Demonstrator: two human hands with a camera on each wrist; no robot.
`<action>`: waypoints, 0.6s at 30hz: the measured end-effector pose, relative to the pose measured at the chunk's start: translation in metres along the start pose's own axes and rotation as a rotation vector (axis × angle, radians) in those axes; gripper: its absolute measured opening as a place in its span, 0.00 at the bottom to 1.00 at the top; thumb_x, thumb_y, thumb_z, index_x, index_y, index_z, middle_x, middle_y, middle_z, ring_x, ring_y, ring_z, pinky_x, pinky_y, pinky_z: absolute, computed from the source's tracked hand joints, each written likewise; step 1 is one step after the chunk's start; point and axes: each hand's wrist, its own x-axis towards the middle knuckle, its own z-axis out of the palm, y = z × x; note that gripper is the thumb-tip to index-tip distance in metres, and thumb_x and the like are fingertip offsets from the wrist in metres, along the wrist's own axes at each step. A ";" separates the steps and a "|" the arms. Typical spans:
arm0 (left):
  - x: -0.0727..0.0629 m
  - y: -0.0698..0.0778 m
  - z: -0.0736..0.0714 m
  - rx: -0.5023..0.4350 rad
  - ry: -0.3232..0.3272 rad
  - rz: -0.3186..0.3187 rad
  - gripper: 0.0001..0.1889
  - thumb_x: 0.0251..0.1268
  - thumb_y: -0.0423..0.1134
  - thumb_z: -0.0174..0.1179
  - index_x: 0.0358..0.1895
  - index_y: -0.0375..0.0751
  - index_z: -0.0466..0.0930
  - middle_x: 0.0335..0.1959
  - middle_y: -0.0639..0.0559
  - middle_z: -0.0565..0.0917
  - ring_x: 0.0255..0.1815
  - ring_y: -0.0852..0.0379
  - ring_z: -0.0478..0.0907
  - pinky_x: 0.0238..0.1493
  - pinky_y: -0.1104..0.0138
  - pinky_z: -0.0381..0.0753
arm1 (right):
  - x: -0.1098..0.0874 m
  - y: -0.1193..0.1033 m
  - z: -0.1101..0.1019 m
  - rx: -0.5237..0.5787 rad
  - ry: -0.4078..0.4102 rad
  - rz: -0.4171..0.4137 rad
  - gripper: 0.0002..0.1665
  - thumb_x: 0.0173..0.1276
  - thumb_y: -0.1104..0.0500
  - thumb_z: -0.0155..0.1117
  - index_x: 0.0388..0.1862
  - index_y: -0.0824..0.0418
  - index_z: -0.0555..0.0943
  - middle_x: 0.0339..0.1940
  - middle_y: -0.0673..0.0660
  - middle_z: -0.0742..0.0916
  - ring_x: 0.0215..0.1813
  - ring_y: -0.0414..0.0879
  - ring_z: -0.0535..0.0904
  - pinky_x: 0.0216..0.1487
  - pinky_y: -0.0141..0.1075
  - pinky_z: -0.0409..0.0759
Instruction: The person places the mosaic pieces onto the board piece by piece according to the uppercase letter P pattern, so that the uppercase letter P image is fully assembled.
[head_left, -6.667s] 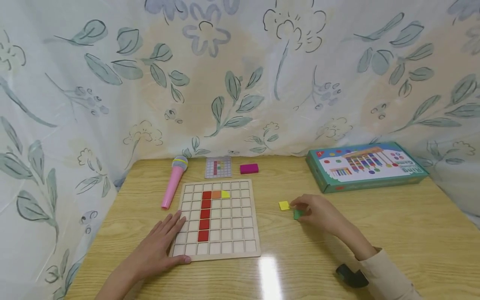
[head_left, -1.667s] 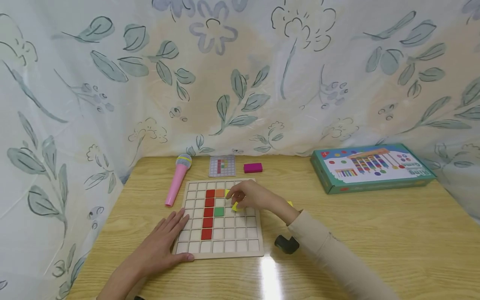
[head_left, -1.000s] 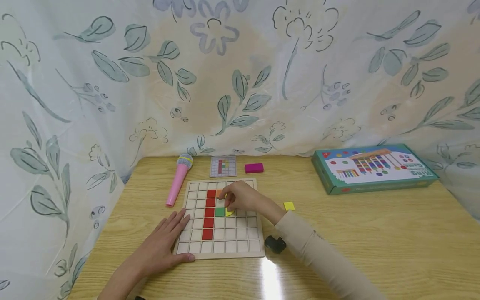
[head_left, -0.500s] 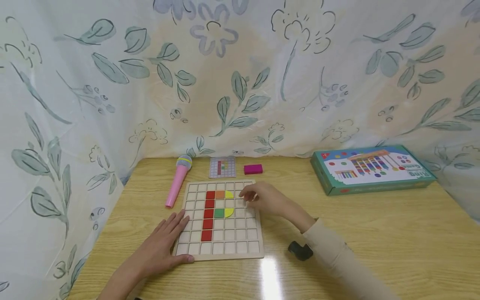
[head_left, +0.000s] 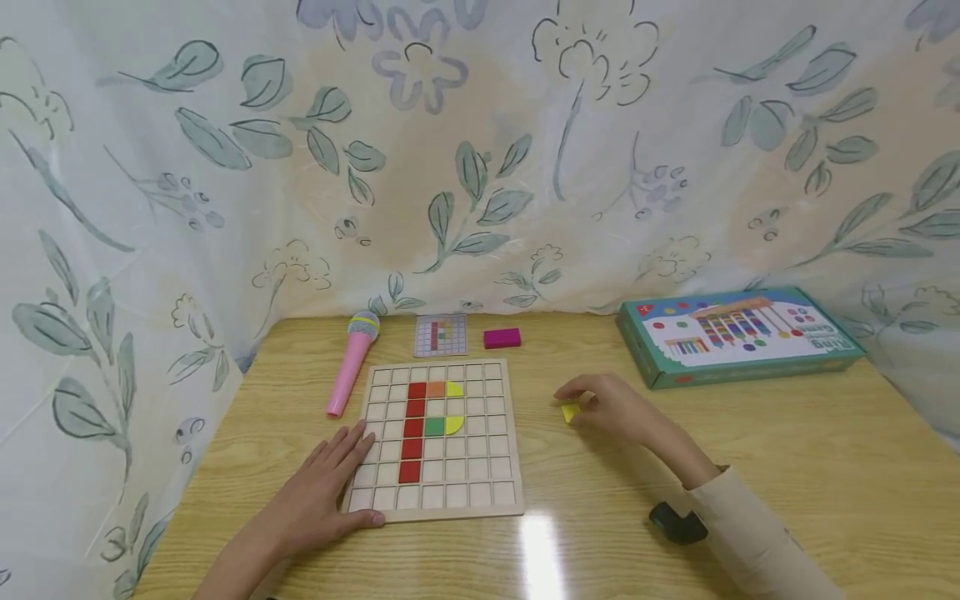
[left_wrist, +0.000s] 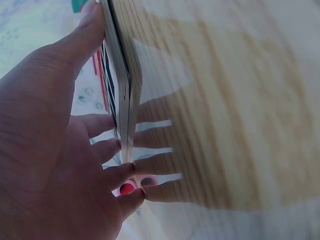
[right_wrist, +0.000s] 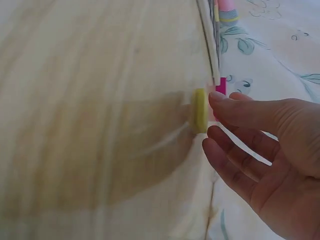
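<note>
A wooden grid board (head_left: 480,498) lies on the table. A red column of tiles (head_left: 412,427) stands in it, with an orange square (head_left: 437,389), a green square (head_left: 434,427) and two yellow quarter-rounds (head_left: 454,425) to its right. My left hand (head_left: 318,492) rests flat along the board's left edge, fingers straight. Right of the board, my right hand (head_left: 611,408) hovers around a yellow square tile (head_left: 569,412). In the right wrist view this tile (right_wrist: 201,111) lies flat on the table; thumb and fingers are beside it, loosely bent and not closed on it.
A pink microphone (head_left: 351,367), a patterned card (head_left: 441,336) and a magenta block (head_left: 502,338) lie behind the board. A green game box (head_left: 742,335) sits at the back right. A floral curtain (head_left: 480,167) hangs behind the table. A black device (head_left: 677,523) is by the right sleeve.
The green square and the second yellow quarter-round have gone into the board. My right hand has let go of the quarter-round and moved right to the yellow square. My left hand stays put.
</note>
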 end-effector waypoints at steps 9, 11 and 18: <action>-0.001 0.000 0.000 -0.012 -0.025 -0.028 0.55 0.50 0.74 0.59 0.75 0.38 0.59 0.78 0.43 0.55 0.77 0.38 0.51 0.73 0.42 0.52 | -0.002 0.004 0.004 -0.015 0.018 -0.023 0.19 0.55 0.72 0.72 0.47 0.66 0.85 0.43 0.56 0.88 0.46 0.50 0.83 0.45 0.40 0.84; -0.001 0.000 0.000 -0.010 -0.027 -0.030 0.55 0.50 0.75 0.59 0.75 0.39 0.59 0.78 0.43 0.55 0.77 0.38 0.51 0.73 0.42 0.52 | 0.001 0.002 0.004 -0.028 0.034 -0.040 0.18 0.55 0.72 0.73 0.46 0.65 0.85 0.39 0.54 0.87 0.42 0.47 0.82 0.43 0.39 0.84; 0.000 -0.001 0.001 -0.002 -0.020 -0.022 0.56 0.50 0.76 0.58 0.75 0.39 0.59 0.78 0.44 0.55 0.77 0.39 0.51 0.73 0.42 0.53 | 0.022 -0.019 0.004 -0.036 0.040 -0.080 0.17 0.56 0.72 0.72 0.47 0.66 0.85 0.31 0.49 0.84 0.37 0.42 0.79 0.41 0.37 0.83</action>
